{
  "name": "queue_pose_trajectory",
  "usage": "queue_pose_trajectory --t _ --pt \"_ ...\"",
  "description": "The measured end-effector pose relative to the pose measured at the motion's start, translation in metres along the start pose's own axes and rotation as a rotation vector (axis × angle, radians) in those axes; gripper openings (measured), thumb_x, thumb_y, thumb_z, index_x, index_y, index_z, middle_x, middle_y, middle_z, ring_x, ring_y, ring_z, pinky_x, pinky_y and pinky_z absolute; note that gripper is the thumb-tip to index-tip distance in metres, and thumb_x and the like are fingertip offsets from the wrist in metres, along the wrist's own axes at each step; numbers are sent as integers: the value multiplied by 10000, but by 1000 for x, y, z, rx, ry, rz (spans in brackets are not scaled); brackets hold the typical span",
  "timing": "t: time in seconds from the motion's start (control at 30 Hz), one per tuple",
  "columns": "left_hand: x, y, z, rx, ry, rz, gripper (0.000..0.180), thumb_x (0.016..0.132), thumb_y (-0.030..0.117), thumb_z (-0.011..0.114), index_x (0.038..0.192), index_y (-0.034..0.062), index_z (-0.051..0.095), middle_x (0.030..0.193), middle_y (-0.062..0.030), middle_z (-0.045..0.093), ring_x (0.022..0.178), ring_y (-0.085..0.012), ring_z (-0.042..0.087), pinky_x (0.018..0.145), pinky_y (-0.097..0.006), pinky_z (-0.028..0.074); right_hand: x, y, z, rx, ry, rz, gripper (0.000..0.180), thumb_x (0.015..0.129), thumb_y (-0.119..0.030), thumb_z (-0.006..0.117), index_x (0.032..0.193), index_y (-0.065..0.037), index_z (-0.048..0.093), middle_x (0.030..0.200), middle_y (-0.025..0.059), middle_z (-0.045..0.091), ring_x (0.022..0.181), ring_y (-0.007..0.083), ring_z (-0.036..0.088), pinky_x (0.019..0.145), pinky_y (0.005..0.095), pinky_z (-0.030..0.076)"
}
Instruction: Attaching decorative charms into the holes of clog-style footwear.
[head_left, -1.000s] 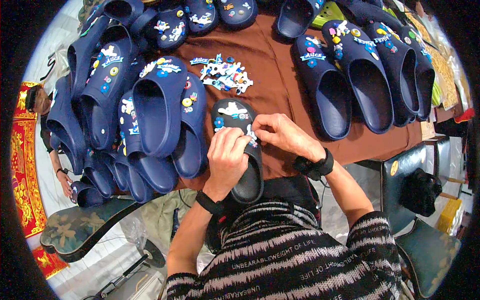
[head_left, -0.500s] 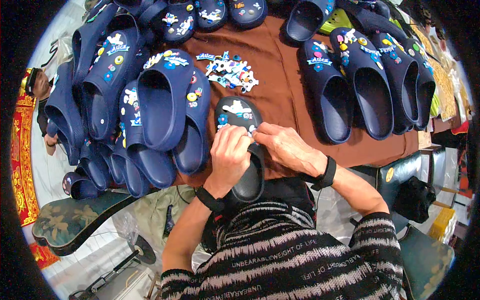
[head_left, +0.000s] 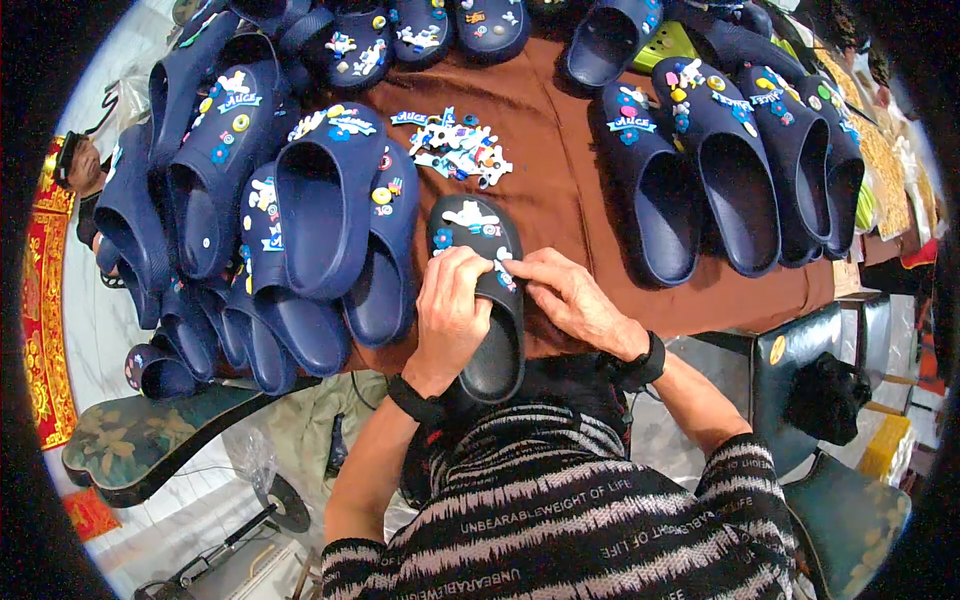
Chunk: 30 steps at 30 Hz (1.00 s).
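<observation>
A black clog (head_left: 495, 365) lies at the near edge of the table, toe pointing away from me. White, blue and red shoe charms (head_left: 470, 216) sit on its upper. My left hand (head_left: 452, 310) is closed on the clog's left side, some fingers bent over the rim into the opening and hidden. From the right, my right hand (head_left: 580, 300) reaches over with its index finger stretched out, the tip against a small charm (head_left: 504, 270) near the opening. Its other fingers are loosely curled, apart from the index finger. Beyond the toe lies a pile of loose charms (head_left: 465, 150).
Navy clogs with charms (head_left: 330, 210) crowd the left side, some stacked. More navy clogs (head_left: 735, 200) stand in a row at the right, and others line the far edge. A brown cloth (head_left: 590, 190) covers the table. A dark padded stool (head_left: 150, 440) stands at lower left.
My right hand has drawn back slightly to the right, its index finger now straighter, uncovering the charm near the opening. My left hand still holds the clog, shifted slightly left.
</observation>
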<state>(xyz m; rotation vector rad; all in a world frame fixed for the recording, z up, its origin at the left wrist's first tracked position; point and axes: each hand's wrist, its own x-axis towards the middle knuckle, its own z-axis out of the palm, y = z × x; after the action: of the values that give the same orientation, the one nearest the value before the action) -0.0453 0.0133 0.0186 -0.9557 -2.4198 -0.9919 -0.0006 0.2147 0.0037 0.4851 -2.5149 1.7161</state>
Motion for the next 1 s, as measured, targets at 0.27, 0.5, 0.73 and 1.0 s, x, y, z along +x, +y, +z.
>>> queue_pose_trajectory --t 0.27,0.5,0.73,1.0 --pt "-5 -2 -4 1 -20 -10 467 714 -101 645 1159 23 575 1228 -193 569 1220 -399 531 1067 -474 425 5 -15 -3 -142 -174 105 416 902 -75 603 1314 -28 577 1082 194 589 1011 377 617 885 433 503" --pt "-40 -9 -23 -212 2 -362 802 789 36 704 1488 -40 318 1509 -255 372 1432 -411 339 1190 -455 293 -13 -28 6 -219 -12 143 733 889 -409 716 1455 -37 438 1405 238 451 1267 425 488 1049 467 433" --pt "-24 -9 -17 -252 -77 -435 919 774 76 731 1530 -45 222 1580 -275 243 1477 -427 251 1213 -457 251 15 -39 14 -355 -25 -73 553 900 -372 704 1284 8 584 1277 219 552 1177 399 529 1007 455 434" --pt "-12 -16 -9 -94 -148 -342 744 753 -54 641 1452 -53 384 1547 -264 337 1450 -415 319 1209 -453 269 107 -14 4 -613 -87 -357 341 830 -34 612 1156 -80 702 1099 132 650 1051 353 594 906 437 484"
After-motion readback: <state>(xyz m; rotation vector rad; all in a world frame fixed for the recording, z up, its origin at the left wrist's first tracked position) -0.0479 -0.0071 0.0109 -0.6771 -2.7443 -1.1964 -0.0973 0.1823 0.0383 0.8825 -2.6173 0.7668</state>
